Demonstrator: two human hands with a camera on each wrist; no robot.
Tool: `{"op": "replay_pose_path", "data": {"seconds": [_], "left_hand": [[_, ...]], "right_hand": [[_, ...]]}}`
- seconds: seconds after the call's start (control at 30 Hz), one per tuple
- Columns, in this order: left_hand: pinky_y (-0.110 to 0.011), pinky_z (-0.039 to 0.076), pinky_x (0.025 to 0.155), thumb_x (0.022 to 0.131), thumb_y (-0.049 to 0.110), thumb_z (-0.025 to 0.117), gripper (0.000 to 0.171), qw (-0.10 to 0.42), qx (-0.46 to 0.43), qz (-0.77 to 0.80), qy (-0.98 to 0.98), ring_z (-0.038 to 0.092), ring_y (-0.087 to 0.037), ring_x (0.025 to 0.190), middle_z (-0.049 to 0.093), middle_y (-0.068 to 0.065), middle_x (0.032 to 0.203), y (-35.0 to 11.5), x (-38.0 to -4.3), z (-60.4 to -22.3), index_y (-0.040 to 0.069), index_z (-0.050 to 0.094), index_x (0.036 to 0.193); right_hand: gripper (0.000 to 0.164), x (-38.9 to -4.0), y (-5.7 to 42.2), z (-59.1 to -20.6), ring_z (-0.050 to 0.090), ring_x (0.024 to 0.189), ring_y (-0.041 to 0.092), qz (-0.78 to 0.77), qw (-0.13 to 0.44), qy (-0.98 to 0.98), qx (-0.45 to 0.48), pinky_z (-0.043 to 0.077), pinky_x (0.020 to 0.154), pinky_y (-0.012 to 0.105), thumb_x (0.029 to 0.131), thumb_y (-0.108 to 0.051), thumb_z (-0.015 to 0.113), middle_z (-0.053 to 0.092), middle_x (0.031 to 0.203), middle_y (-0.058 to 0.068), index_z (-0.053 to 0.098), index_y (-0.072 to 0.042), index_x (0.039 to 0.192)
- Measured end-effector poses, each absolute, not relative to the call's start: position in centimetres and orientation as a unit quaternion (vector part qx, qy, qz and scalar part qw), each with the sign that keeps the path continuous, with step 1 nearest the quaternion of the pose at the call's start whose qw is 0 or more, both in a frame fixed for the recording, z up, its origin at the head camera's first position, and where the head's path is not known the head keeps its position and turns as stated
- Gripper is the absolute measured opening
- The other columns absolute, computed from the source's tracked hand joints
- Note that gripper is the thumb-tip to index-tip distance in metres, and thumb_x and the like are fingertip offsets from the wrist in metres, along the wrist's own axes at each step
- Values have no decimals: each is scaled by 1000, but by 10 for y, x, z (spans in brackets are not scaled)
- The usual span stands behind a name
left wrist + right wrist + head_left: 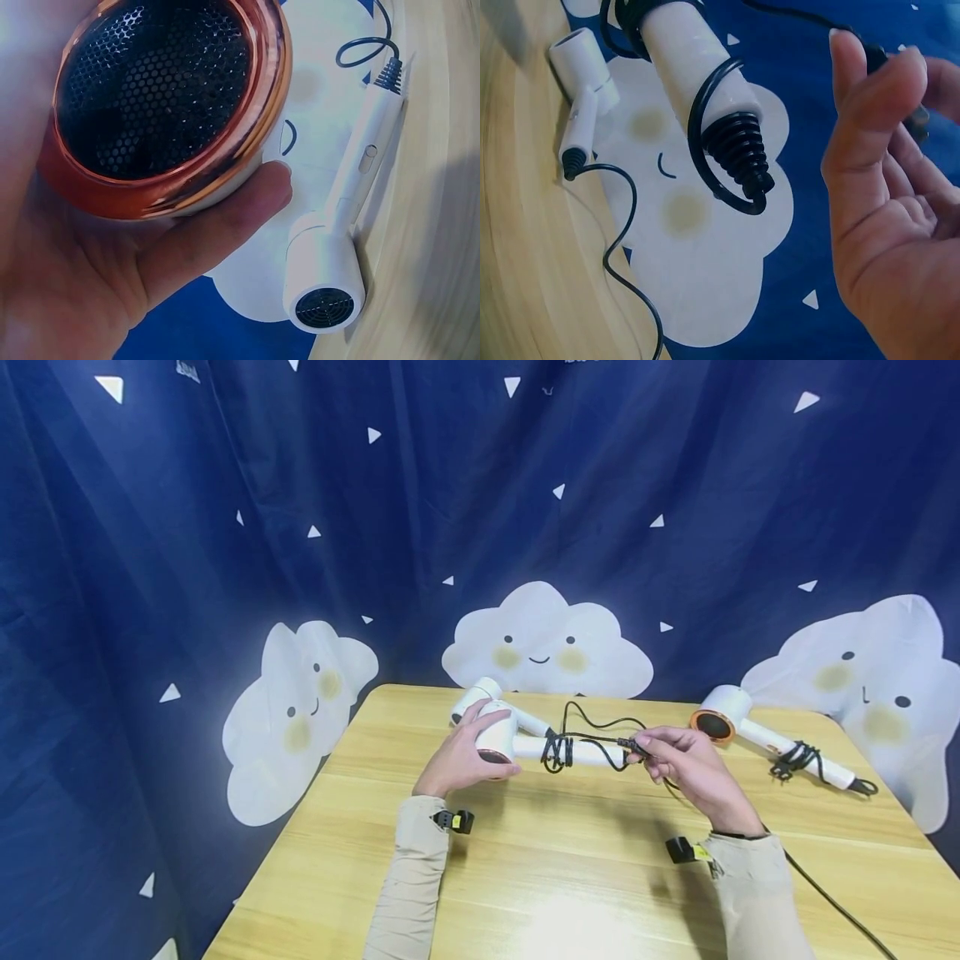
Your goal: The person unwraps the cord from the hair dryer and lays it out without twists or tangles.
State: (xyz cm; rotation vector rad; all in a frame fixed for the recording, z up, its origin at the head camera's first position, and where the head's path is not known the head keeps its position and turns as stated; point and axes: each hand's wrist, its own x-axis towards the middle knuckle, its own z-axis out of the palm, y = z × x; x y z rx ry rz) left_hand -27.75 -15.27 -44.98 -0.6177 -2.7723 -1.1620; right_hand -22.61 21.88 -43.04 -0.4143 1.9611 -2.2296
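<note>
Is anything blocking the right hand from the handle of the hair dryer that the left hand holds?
No separate object visibly does. The gap between the right hand and the handle looks clear; only a black cord loops back over the handle's end.

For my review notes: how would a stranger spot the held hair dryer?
Over the wooden table, find the left hand. It grips a white hair dryer with a copper rim and black cord wound round its handle. Unlike the dryer behind and the dryer at right, it's held off the table.
</note>
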Motion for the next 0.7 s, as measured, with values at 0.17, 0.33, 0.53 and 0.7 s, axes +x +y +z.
{"op": "replay_pose_path", "data": {"seconds": [0.17, 0.33, 0.53, 0.7], "left_hand": [[-51, 51, 98, 65, 59, 91, 93, 44, -198, -378, -903, 51, -33, 134, 28, 1, 170, -155, -280, -452, 47, 51, 148], [-51, 51, 98, 65, 58, 91, 93, 51, -195, -382, -902, 50, -34, 135, 29, 3, 169, -157, -280, -451, 45, 51, 148], [-52, 50, 98, 65, 55, 92, 93, 54, -194, -384, -901, 51, -34, 134, 31, -1, 168, -158, -279, -448, 43, 53, 148], [-50, 51, 96, 65, 56, 92, 93, 55, -194, -382, -902, 53, -33, 130, 31, -1, 168, -158, -279, -448, 44, 52, 148]], "right_hand": [[20, -225, 218, -433, 61, 65, 1, -720, 101, 662, -179, 50, 58, 17, 105, -7, 56, 79, 88, 1, 75, -14, 107], [22, -227, 219, -436, 64, 66, 3, -693, 142, 669, -227, 53, 60, 20, 105, -3, 54, 79, 89, 0, 74, -11, 108], [18, -229, 220, -442, 64, 65, 3, -653, 181, 689, -257, 54, 60, 23, 104, -4, 56, 79, 88, 6, 72, -4, 110], [19, -234, 219, -450, 65, 67, 4, -624, 207, 699, -281, 57, 62, 24, 103, -4, 56, 79, 89, 10, 67, 10, 112]]}}
